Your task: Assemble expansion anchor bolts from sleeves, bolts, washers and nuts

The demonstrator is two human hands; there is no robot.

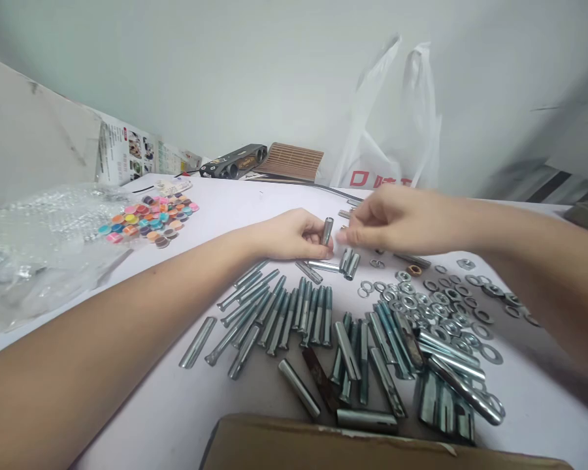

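My left hand [301, 235] pinches a short metal sleeve [328, 231], which stands nearly upright between thumb and fingers. Just to its right is my right hand [379, 219], slightly blurred, its thumb and fingertips close together near the sleeve; whether anything is between them is hidden. Below the hands lie loose sleeves [352, 266]. Nearer to me, bolts with flared ends [274, 320] lie side by side in a fan. Several nuts and washers [438, 303] are scattered to the right, beside more sleeves and bolts [387, 339].
A cardboard box [372, 450] stands at the near edge. Colourful round discs [151, 219] and clear plastic bags [44, 241] lie at the left. Along the wall are a black box [235, 161], a bamboo mat [294, 161] and a white plastic bag [392, 130].
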